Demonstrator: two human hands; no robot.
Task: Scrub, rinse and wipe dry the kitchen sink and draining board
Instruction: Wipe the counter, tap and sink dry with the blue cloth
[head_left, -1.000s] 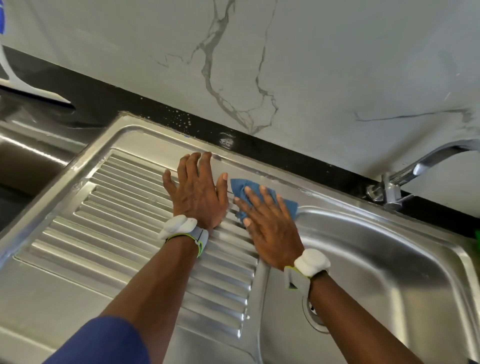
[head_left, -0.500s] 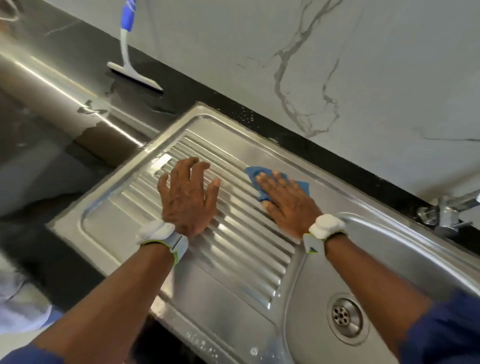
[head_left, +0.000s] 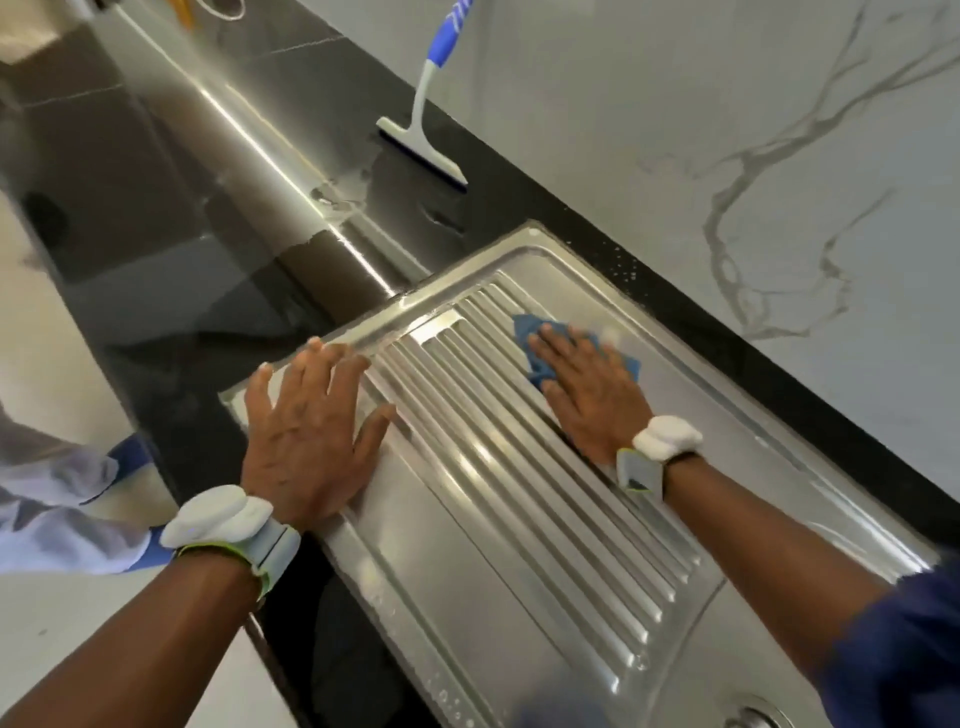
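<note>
1. A steel draining board (head_left: 509, 561) runs diagonally across a glossy black counter (head_left: 218, 322). Its back rim lies close along a white marble wall (head_left: 675, 130).
2. The left hand (head_left: 306, 436) lies flat, fingers spread wide, on the board's left end, with its fingertips at the raised rim.
3. The right hand (head_left: 587, 395) presses a blue cloth (head_left: 527, 332) with straight fingers onto the far ribs, near the back rim (the cloth shows only around the fingers).
4. Bare ribbed steel stretches between the hands and on toward the sink (head_left: 696, 686) at bottom right.
5. A blue-handled squeegee (head_left: 423, 150) leans against the wall, well apart from the board's far corner.
</note>
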